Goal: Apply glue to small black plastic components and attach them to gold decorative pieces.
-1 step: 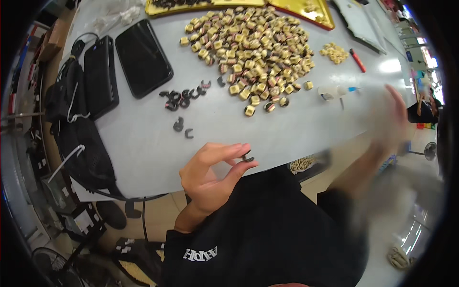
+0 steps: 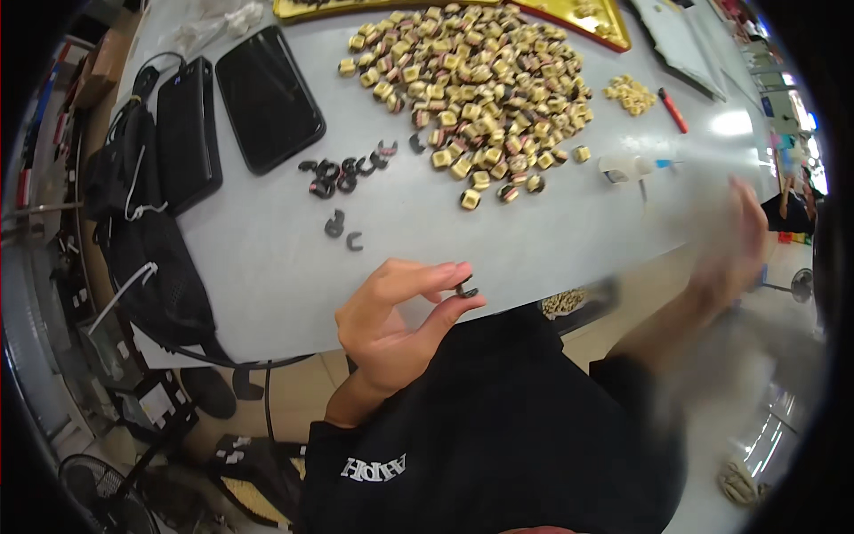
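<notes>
Overhead, the head view shows a pale grey surface (image 2: 267, 267) carrying the work. The left hand (image 2: 391, 325) is raised above the near edge of the surface, thumb and forefinger pinching a small dark core piece (image 2: 465, 288); the other fingers are loosely curled. The right hand (image 2: 734, 240) is lifted off the right side of the surface and is heavily blurred; whether it is spread or closed on anything cannot be told.

Surroundings: a large heap of small yellow-wound coils (image 2: 480, 98) covers the far middle of the surface, with a smaller cluster of yellow pieces (image 2: 630, 93) apart to its right and a red pen (image 2: 673, 110) just beside that cluster. A loose row of dark core halves (image 2: 347, 171) lies left of the heap, with two more dark pieces (image 2: 343, 231) nearer the left hand. Nothing lies between the left hand and these pieces.

Two black phones lie on the far left, a wide one (image 2: 267, 98) and a narrower one (image 2: 187, 133) with a cable attached. A black bag (image 2: 151, 258) hangs at the left edge.

Containers: a yellow tray (image 2: 587, 18) sits at the far edge behind the heap; its contents are too cropped to tell.
</notes>
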